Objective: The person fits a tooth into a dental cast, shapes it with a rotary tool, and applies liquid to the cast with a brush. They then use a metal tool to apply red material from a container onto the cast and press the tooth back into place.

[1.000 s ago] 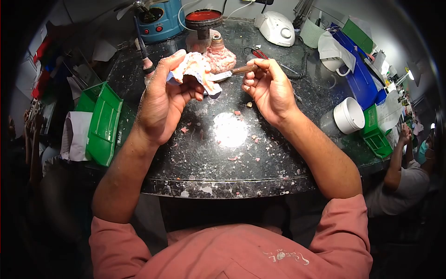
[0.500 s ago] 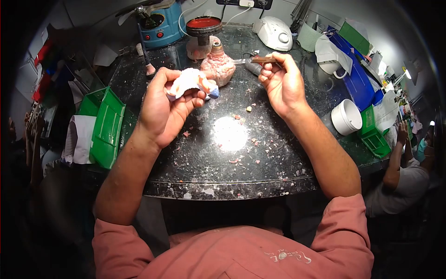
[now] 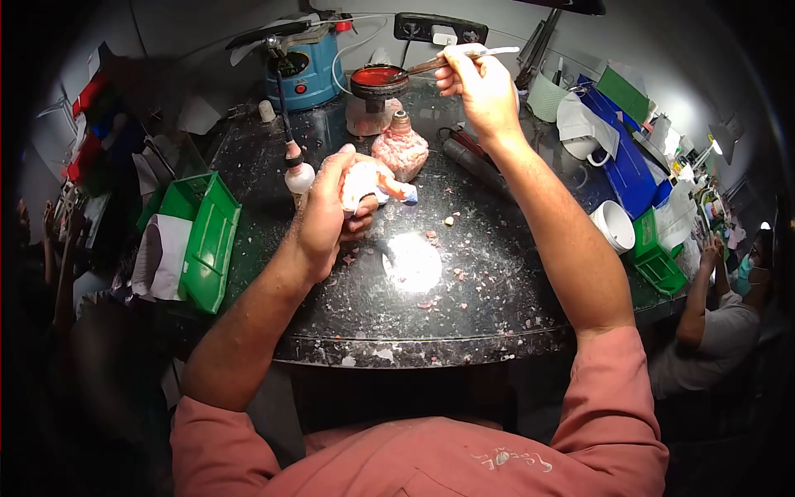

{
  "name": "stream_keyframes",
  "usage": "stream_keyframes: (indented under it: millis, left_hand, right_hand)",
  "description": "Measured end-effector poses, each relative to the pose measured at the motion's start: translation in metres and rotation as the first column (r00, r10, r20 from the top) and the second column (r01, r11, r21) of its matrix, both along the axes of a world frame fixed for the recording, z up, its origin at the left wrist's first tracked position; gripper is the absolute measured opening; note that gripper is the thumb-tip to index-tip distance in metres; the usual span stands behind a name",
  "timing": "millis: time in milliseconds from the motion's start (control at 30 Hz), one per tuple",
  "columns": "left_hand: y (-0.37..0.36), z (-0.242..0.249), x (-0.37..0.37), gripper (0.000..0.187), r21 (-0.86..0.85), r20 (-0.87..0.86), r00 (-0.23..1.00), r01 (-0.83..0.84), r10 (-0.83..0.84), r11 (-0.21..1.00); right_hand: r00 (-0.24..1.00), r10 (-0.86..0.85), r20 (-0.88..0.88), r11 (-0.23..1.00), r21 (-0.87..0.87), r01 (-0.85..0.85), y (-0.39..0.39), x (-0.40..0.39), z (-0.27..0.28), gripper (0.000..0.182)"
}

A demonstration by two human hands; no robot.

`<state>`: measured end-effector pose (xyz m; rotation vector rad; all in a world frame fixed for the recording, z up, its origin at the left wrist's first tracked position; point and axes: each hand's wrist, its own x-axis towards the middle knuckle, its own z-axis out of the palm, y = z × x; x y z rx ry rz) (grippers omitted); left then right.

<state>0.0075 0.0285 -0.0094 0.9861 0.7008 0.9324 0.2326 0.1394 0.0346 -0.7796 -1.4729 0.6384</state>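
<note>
My left hand point(image 3: 321, 222) is closed around a pale dental cast point(image 3: 359, 184) with pinkish wax along its ridge and a blue part at its right end. In my right hand point(image 3: 485, 93), raised over the back of the table, is a wax knife point(image 3: 432, 65) with a brown handle. Its far tip reaches the rim of a round dark pan point(image 3: 381, 93) that contains red wax point(image 3: 374, 76). Between the hands stands a squat burner point(image 3: 401, 151) crusted with pink wax. Beside my left wrist is a small round white-and-pink bottle point(image 3: 299, 177).
A blue machine point(image 3: 305, 76) stands behind. Green bins point(image 3: 212, 248) flank the table on both sides. At right are a white tub point(image 3: 614, 227), a blue tray point(image 3: 633, 178) and a cup point(image 3: 580, 147). Wax crumbs point(image 3: 426, 305) litter the dark tabletop point(image 3: 513, 282). Another person point(image 3: 714, 331) sits far right.
My right hand has moved up and back, bringing the wax knife from beside the burner to the pan. My left hand has turned the cast and sits slightly lower and further right.
</note>
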Motion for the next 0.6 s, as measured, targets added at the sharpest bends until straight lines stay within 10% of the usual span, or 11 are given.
stream_keyframes:
  millis: [133, 200, 267, 433, 600]
  left_hand:
    - [-0.003, 0.0, 0.005, 0.04, 0.026, -0.007, 1.0, -0.006, 0.006, 1.0]
    - [-0.004, -0.002, 0.008, 0.039, 0.021, -0.058, 0.997, -0.056, 0.057, 0.998]
    - [-0.004, -0.006, 0.009, 0.039, 0.011, 0.075, 0.997, 0.022, -0.023, 1.0]
    - [-0.011, 0.001, 0.014, 0.042, 0.069, 0.136, 0.961, 0.235, -0.243, 0.97]
    - [-0.012, -0.008, 0.021, 0.044, 0.119, 0.132, 0.987, 0.074, -0.09, 0.99]
  right_hand:
    - [0.992, 0.016, -0.123, 0.997, -0.075, -0.025, -0.003, 0.005, -0.015, 0.026]
    - [0.813, -0.001, -0.582, 0.944, -0.269, -0.191, -0.017, 0.005, -0.025, 0.025]
    - [0.738, 0.011, -0.674, 0.901, -0.314, -0.3, -0.029, 0.012, -0.041, 0.024]
    - [0.815, 0.081, -0.574, 0.907, -0.296, -0.299, -0.059, 0.016, -0.055, 0.026]
    - [0.793, 0.186, -0.58, 0.905, -0.212, -0.368, -0.078, 0.024, -0.048, 0.026]
